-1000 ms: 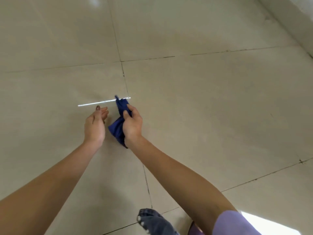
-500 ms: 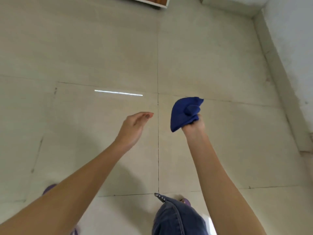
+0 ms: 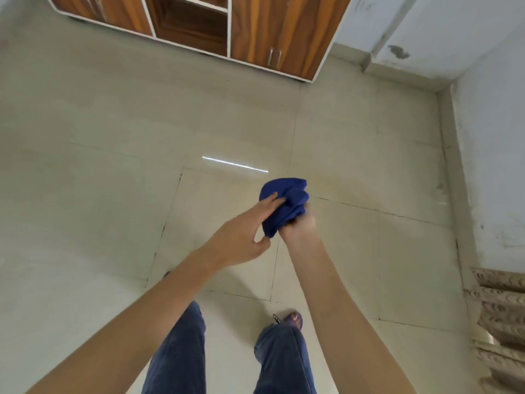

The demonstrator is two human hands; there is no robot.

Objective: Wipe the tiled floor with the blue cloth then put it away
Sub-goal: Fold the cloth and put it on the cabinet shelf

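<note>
A blue cloth (image 3: pixel 284 201) held up over the tiled floor (image 3: pixel 113 180)
The right hand (image 3: pixel 299 229) squeezes the bunched cloth from below. The left hand (image 3: pixel 241 237) has straight fingers that touch its side.

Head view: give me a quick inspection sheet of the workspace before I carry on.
Surface: tiled floor, pale and glossy, with dark grout lines and a bright light streak.
Job's things: blue cloth, bunched up and held above the floor.
Clutter: patterned stack at the right edge; cannot tell what it is.
Grippers: right hand grips the cloth from below; left hand touches its side with straight fingers.
Cables: nothing seen.
Surroundings: wooden cabinet ahead with an open middle compartment; scuffed wall to the right; the person's legs and one sandalled foot below.
</note>
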